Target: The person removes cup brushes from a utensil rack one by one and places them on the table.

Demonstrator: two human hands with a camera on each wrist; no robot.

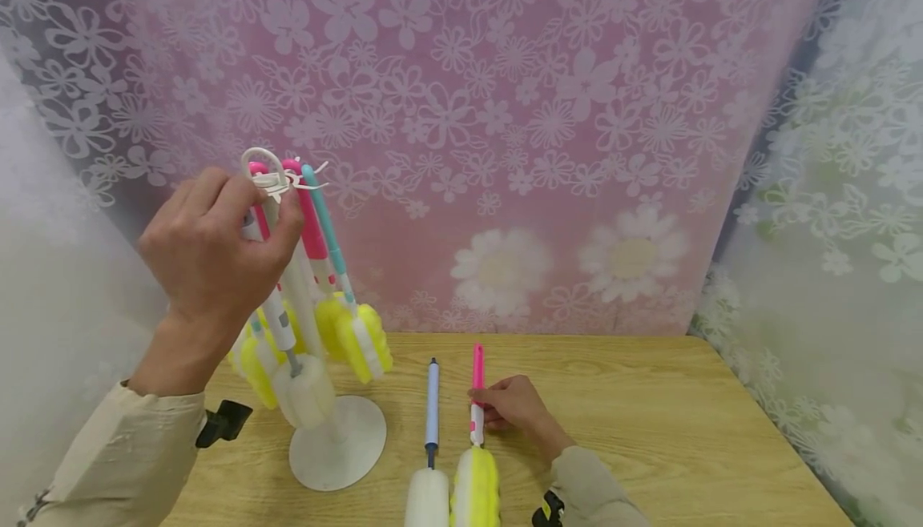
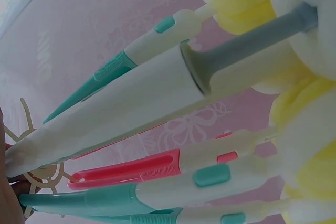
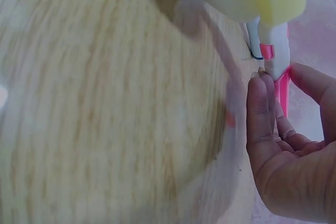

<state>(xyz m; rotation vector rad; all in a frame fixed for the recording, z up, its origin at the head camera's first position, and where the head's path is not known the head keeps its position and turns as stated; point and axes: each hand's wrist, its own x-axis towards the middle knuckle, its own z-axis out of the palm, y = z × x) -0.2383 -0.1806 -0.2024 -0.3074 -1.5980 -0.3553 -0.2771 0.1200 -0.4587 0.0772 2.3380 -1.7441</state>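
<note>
My left hand (image 1: 219, 243) is at the top of a white stand (image 1: 339, 447), fingers and thumb closed around the upper end of a white-handled sponge brush (image 2: 121, 106) beside the hooks (image 1: 277, 181). That brush hangs down to a white sponge head (image 1: 306, 391). On the table, my right hand (image 1: 515, 407) pinches a pink-and-white brush (image 1: 477, 379) with a yellow-and-white sponge head (image 1: 476, 487). Thumb and fingertips meet the handle from opposite sides in the right wrist view. Left of it lies a blue-handled brush (image 1: 432, 407) with a white sponge.
Several brushes hang around the stand, among them a teal-handled brush (image 1: 326, 223) and a pink-handled brush (image 2: 128, 170). The wooden table (image 1: 634, 399) meets a pink flowered curtain (image 1: 505, 150) at the back. Another flowered curtain (image 1: 858, 231) runs along the right.
</note>
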